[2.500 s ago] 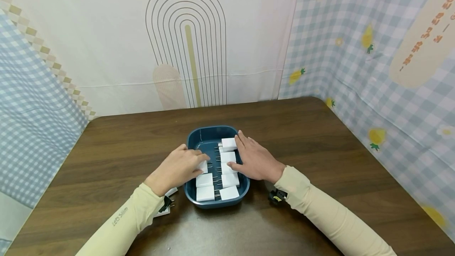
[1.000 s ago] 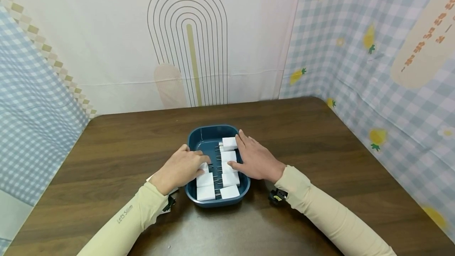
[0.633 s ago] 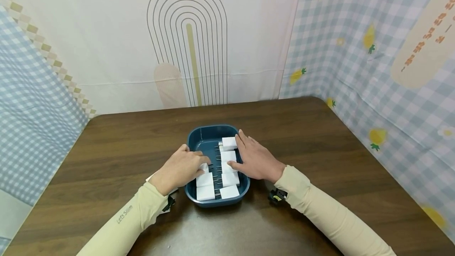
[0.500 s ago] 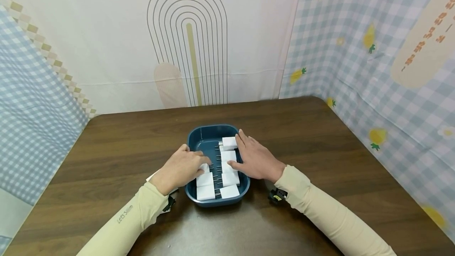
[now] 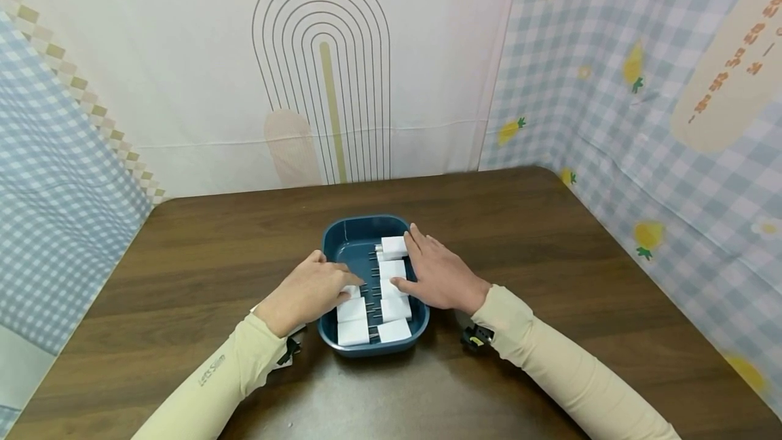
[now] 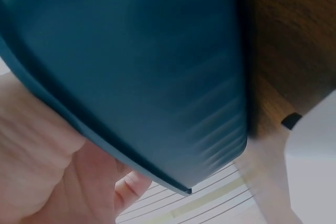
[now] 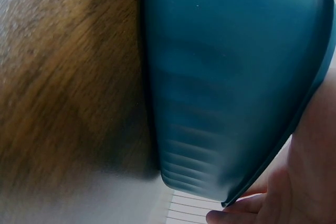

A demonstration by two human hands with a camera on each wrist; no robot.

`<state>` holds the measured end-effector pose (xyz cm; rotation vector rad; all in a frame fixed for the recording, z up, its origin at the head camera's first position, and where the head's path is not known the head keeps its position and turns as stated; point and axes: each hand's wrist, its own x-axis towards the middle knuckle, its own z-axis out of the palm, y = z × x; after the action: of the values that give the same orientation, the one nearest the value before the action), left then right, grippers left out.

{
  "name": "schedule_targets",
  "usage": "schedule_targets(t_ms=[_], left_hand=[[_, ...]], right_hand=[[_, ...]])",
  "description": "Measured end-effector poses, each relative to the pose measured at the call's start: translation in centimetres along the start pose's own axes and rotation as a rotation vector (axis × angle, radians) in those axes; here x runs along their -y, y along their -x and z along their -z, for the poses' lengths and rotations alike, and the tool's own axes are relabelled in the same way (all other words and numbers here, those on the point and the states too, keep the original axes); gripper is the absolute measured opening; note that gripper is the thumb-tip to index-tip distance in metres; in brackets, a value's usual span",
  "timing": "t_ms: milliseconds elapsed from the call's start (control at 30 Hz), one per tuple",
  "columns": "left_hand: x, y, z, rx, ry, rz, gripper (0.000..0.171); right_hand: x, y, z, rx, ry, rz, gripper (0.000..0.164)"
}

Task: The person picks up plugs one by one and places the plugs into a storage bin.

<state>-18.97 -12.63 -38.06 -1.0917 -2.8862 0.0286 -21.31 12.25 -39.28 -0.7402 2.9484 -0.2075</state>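
A dark blue plastic tray (image 5: pixel 373 353) stands on the table and holds two rows of white plug chargers with metal prongs pointing inward. My left hand (image 5: pixel 308 294) reaches over its left rim, thumb and index finger holding a white charger (image 5: pixel 351 290) at the far end of the left row; the hand covers much of it. Below that lie two more chargers, one being the nearest charger (image 5: pixel 353 333). My right hand (image 5: pixel 442 273) lies over the right rim with fingers extended, its thumb touching a charger (image 5: pixel 392 288) in the right row. Both wrist views show mostly the tray's outer wall (image 7: pixel 231 77).
Partly hidden under the left wrist, more white pieces (image 5: pixel 282 364) lie on the brown wooden table (image 5: pixel 232 229). One shows as a white block (image 6: pixel 315 166) in the left wrist view. Patterned cloths (image 5: pixel 440 53) hang behind and beside the table.
Since the earliest frame my left wrist has shifted slightly right and its fingers have moved a little over the charger. The right hand and the tray stay in place.
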Motion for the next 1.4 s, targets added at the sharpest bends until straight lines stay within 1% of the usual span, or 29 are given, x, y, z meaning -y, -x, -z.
schedule_targets(t_ms=[133,400,467,667,733,933,1000,1100,1200,1300,1400], left_hand=[[0.1,0.2,0.2,-0.013,0.006,-0.013,0.026],[0.7,0.8,1.2,-0.002,0.059,-0.028,0.033],[0.8,0.9,1.5,-0.004,0.068,-0.013,0.036],[1.6,1.4,2.8,-0.023,0.069,0.071,0.043],[1.9,1.6,3.2,-0.036,0.071,0.089,0.043],[3.2,2.5,3.9,-0.113,0.082,0.116,0.035],[3.6,2.7,4.0,-0.118,0.087,0.123,0.034],[4.2,2.9,4.1,-0.102,0.091,0.13,0.031],[4.6,3.2,4.1,-0.075,0.103,0.142,0.023],[4.9,3.4,4.2,-0.033,0.132,0.167,0.016],[5.2,3.6,4.4,0.028,0.17,0.203,0.014]], right_hand=[[0.0,0.0,0.0,0.002,-0.001,0.0,0.091],[-0.1,0.0,-0.1,-0.001,-0.003,-0.001,0.091],[-0.1,0.0,-0.1,0.002,-0.009,0.0,0.091],[-0.1,0.1,0.0,0.0,-0.022,0.008,0.09],[-0.1,0.1,0.0,-0.001,-0.022,0.008,0.09],[-0.2,0.1,0.0,-0.003,-0.022,0.01,0.09],[-0.2,0.0,0.0,-0.001,-0.023,0.009,0.09],[-0.2,0.0,0.0,0.001,-0.023,0.009,0.09],[-0.2,0.0,0.0,0.002,-0.023,0.011,0.09],[-0.2,0.0,0.0,0.0,-0.025,0.015,0.09],[-0.2,0.0,0.0,-0.002,-0.029,0.015,0.09]])
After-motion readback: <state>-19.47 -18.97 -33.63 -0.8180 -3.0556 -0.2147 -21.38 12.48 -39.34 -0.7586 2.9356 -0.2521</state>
